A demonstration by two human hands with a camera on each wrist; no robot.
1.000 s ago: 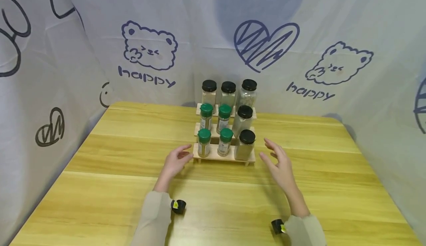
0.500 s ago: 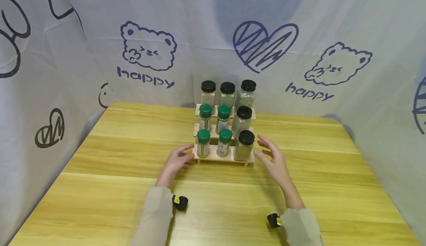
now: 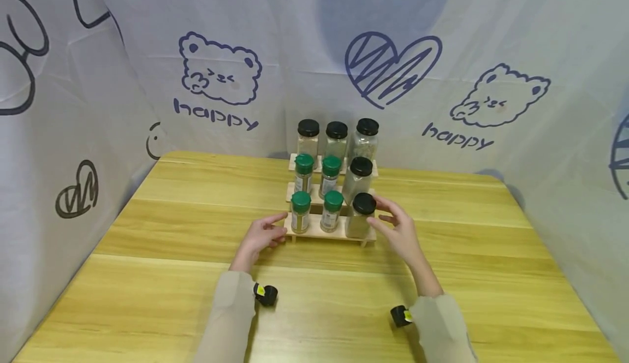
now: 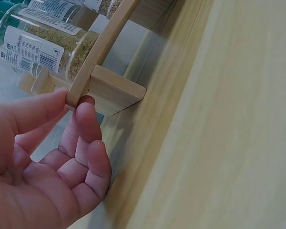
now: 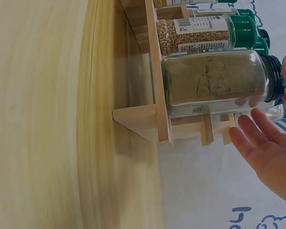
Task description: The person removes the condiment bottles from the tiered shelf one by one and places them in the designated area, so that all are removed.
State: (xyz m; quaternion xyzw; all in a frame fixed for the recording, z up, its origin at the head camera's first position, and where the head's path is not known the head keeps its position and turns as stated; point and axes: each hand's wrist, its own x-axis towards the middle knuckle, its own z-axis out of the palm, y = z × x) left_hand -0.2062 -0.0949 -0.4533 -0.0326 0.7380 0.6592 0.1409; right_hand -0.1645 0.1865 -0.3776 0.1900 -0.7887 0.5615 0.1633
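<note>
A three-tier wooden spice rack (image 3: pixel 314 234) holds several jars, and my left hand (image 3: pixel 261 237) is at the left end of its lowest tier. In the left wrist view, the thumb and a finger pinch the end of that wooden shelf (image 4: pixel 109 43), below a green-capped spice jar (image 4: pixel 43 45). My right hand (image 3: pixel 402 234) is around the black-lidded jar (image 3: pixel 361 222) at the right of the front tier. The right wrist view has its fingers (image 5: pixel 252 136) extended beside the glass jar (image 5: pixel 214 78) of brownish powder, the thumb near the lid. Whether they touch is unclear.
More black-lidded jars (image 3: pixel 336 139) stand on the back tier. Green-capped jars (image 3: pixel 331 174) fill the left and middle of the lower tiers. Behind the wooden table (image 3: pixel 314 303) hangs a white curtain (image 3: pixel 304 41) with drawn bears and hearts.
My right hand has moved left from beside the rack to the front black-lidded jar. The left hand has shifted slightly right onto the rack's end. The rack and jars keep their places.
</note>
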